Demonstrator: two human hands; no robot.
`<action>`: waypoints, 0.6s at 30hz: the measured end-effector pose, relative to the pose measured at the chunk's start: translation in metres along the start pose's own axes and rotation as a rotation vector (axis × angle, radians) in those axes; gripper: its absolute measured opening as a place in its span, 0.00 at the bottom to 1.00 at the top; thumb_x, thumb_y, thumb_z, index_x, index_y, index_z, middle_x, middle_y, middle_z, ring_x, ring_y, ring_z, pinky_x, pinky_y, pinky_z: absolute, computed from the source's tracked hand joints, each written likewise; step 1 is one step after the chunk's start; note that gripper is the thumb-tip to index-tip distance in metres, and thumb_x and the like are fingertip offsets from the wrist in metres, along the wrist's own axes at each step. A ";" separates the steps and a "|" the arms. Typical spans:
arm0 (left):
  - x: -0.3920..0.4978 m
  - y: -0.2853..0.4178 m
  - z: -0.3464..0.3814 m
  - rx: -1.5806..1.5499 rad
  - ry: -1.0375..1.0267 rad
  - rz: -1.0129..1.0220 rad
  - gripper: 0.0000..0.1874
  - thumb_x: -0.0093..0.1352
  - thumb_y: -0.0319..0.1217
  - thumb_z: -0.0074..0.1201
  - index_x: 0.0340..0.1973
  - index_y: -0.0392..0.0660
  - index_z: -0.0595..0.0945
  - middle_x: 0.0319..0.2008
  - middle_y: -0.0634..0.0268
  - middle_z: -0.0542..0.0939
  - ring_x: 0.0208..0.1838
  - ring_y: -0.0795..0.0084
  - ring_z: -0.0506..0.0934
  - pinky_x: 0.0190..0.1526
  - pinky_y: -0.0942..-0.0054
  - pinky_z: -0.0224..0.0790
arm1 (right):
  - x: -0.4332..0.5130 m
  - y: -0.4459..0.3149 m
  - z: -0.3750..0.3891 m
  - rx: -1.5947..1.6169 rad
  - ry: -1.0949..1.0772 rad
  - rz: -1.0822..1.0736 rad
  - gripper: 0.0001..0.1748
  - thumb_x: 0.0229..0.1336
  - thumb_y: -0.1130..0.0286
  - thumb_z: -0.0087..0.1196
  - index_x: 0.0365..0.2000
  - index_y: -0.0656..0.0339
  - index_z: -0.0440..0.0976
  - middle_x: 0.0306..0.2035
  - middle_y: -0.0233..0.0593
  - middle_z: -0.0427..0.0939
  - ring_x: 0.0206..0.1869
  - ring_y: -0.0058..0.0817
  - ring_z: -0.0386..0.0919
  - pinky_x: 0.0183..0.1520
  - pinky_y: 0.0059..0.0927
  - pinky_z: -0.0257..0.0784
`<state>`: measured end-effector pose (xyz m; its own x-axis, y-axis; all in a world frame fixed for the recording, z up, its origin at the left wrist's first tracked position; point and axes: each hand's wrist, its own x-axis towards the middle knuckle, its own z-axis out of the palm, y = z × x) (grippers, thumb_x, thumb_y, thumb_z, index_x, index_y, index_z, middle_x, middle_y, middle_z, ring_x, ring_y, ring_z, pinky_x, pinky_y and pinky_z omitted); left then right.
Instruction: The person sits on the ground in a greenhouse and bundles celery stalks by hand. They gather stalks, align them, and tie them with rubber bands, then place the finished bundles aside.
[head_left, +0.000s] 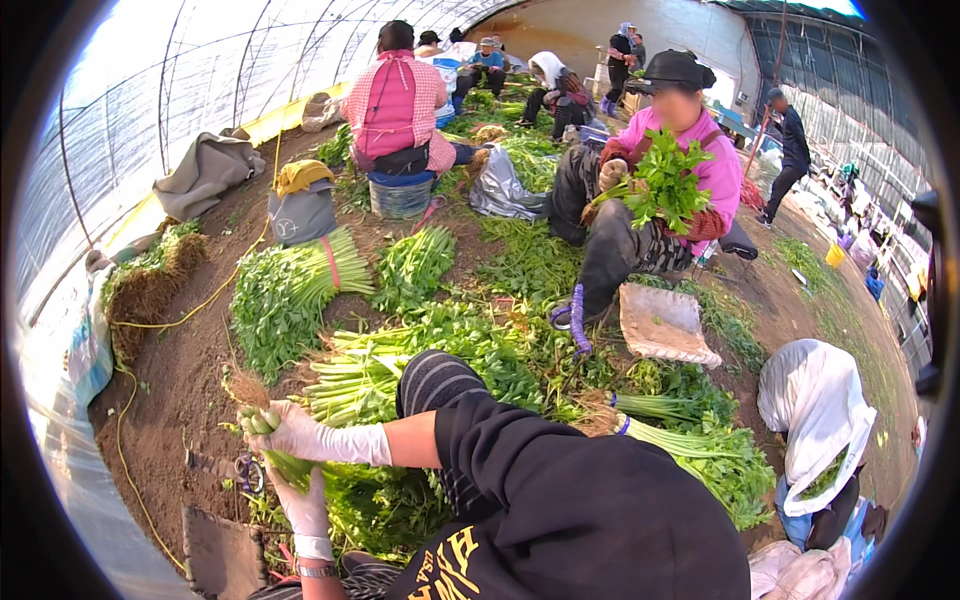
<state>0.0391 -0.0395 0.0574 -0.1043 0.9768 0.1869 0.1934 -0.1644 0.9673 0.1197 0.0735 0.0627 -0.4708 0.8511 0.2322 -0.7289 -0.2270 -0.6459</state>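
Observation:
My right hand (289, 431), in a white glove, grips a bunch of celery (262, 421) just below its cut-looking, rooty end. Dry brown roots (247, 388) stick up above the fingers. Lower down, my left hand (304, 506), also gloved and with a watch at the wrist, closes round the same stalks. Leafy tops (375, 502) hang down beside my striped trouser leg. Just beyond my right forearm lies a pile of loose celery (360, 367). On the soil left of my hands is a dark flat tool (214, 465) beside a ring-shaped item (249, 474), too small to make out.
A large celery bundle with a red tie (330, 261) lies ahead; purple-tied bunches (675, 435) lie to my right. Facing me, a seated person (667, 165) holds celery. A yellow hose (202, 307) crosses the soil. A worn board (221, 551) lies at lower left.

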 end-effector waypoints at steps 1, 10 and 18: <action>-0.004 0.008 0.010 -0.036 0.055 -0.018 0.47 0.62 0.22 0.57 0.69 0.40 0.44 0.68 0.48 0.54 0.69 0.56 0.57 0.68 0.63 0.49 | -0.003 0.002 0.009 0.177 0.057 0.041 0.19 0.47 0.73 0.63 0.42 0.62 0.72 0.48 0.36 0.77 0.51 0.22 0.73 0.52 0.25 0.70; 0.034 -0.136 -0.017 -1.138 0.099 -0.385 0.30 0.75 0.45 0.39 0.65 0.39 0.59 0.64 0.59 0.65 0.65 0.69 0.65 0.67 0.65 0.52 | -0.030 0.023 0.070 -0.355 -0.054 -0.219 0.52 0.41 0.56 0.70 0.64 0.60 0.53 0.63 0.44 0.63 0.65 0.32 0.60 0.67 0.32 0.54; 0.020 -0.034 -0.029 -0.203 -0.106 -0.090 0.29 0.64 0.24 0.56 0.58 0.37 0.63 0.50 0.59 0.74 0.47 0.68 0.75 0.47 0.72 0.70 | -0.009 0.015 0.041 -0.550 0.087 -0.285 0.54 0.44 0.56 0.68 0.67 0.54 0.48 0.58 0.45 0.65 0.56 0.34 0.68 0.57 0.36 0.67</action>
<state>0.0022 -0.0178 0.0331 -0.0068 0.9960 0.0892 -0.0129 -0.0893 0.9959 0.0925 0.0428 0.0809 -0.2363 0.8832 0.4052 -0.4460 0.2719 -0.8528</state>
